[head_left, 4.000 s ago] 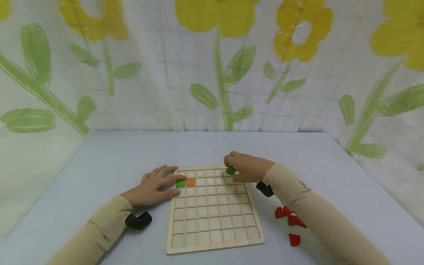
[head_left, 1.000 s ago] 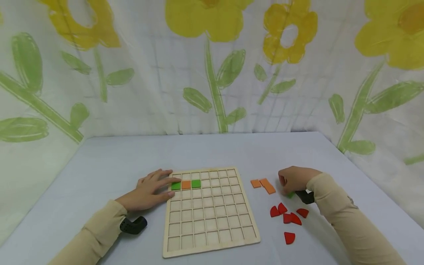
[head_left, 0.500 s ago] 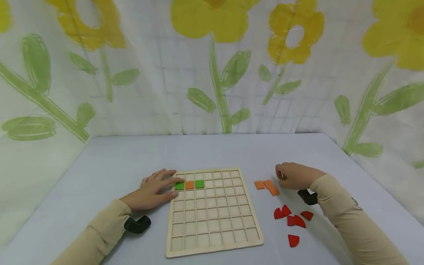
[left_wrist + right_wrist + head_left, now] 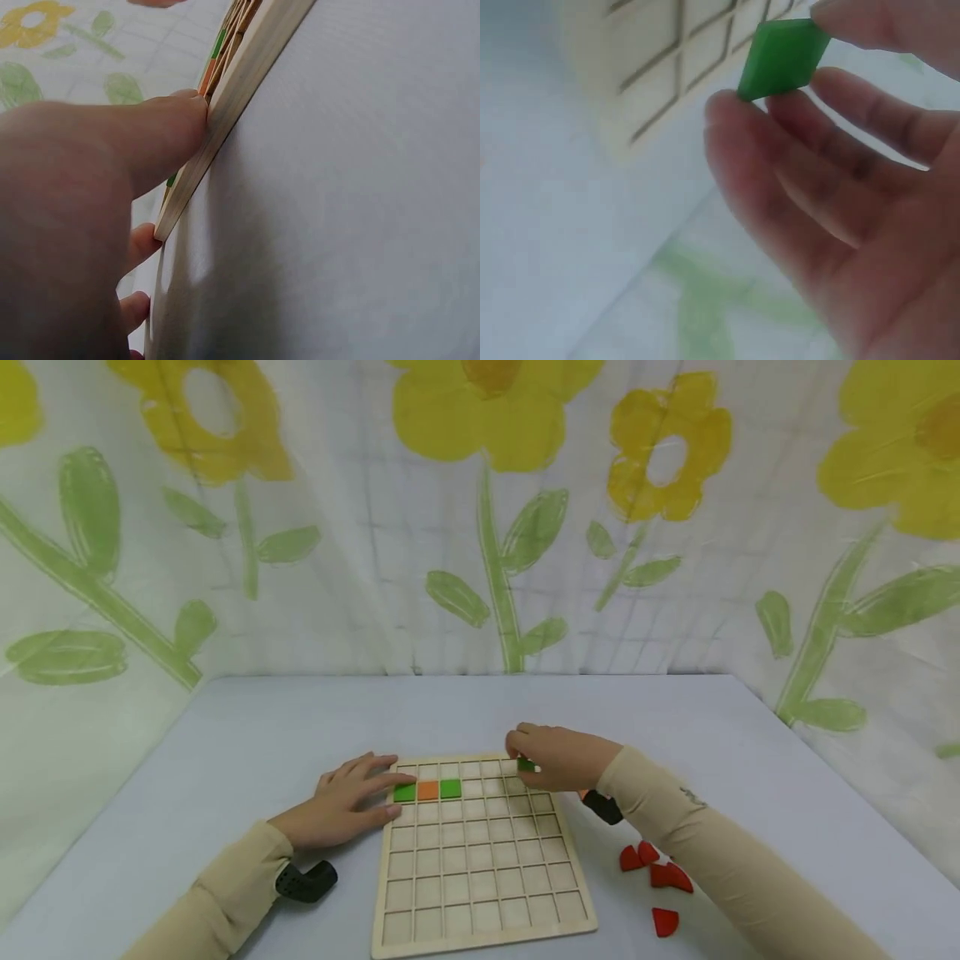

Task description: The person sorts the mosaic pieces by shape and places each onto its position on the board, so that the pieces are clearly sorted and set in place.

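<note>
A wooden grid board (image 4: 480, 853) lies on the table. In its second row from the back sit a green square tile (image 4: 405, 792), an orange one (image 4: 427, 790) and another green one (image 4: 450, 788), side by side from the left. My left hand (image 4: 341, 806) rests on the board's left edge with its fingers extended, the index finger reaching the first green tile. Above the board's back right part, my right hand (image 4: 562, 757) pinches a further green tile (image 4: 786, 58) between thumb and fingertips, tilted and apart from the grid.
Right of the board lie several red quarter-round pieces (image 4: 665, 922). Behind the right wrist only a sliver of an orange tile (image 4: 582, 794) shows. Black wrist cameras (image 4: 306, 882) sit under both wrists. A flower-printed curtain (image 4: 360, 568) hangs behind the table.
A green tile now lies in the row beside the orange one. My right hand went right to the loose pieces and has come back over the board with another green tile. The left hand stays put.
</note>
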The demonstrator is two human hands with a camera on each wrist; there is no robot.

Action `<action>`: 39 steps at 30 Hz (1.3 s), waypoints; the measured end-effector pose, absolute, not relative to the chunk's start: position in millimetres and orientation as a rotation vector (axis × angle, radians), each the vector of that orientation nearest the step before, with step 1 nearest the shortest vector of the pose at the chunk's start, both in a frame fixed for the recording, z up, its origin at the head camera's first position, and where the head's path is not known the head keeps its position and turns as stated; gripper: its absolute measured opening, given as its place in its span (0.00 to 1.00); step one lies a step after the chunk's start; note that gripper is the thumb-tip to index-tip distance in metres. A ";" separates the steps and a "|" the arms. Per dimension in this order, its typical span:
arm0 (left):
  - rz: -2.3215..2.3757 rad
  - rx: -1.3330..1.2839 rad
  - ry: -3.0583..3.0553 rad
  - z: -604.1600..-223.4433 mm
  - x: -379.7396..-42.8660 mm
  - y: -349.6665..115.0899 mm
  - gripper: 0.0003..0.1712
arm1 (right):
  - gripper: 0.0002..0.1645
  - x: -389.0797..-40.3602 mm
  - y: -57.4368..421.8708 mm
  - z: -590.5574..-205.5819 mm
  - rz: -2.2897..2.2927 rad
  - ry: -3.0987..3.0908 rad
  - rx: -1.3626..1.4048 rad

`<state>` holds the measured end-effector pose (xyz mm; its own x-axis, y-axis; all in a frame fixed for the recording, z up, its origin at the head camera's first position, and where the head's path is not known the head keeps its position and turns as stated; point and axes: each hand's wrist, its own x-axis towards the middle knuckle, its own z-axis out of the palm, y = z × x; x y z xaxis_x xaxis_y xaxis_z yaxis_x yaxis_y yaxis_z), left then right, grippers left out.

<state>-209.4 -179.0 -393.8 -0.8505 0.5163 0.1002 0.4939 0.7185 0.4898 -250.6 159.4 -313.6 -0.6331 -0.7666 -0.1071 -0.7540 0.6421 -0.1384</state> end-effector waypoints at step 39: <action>0.819 0.819 2.842 -394.7 -212.2 -180.1 0.27 | 0.18 -258.6 114.5 -319.2 -0.136 2.688 -1.389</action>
<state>-212.2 -180.1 -394.7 -0.8550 0.5131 0.0753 0.4745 0.7155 0.5127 -258.6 114.5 -319.2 -0.5744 -0.8164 -0.0587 -0.8064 0.5768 -0.1308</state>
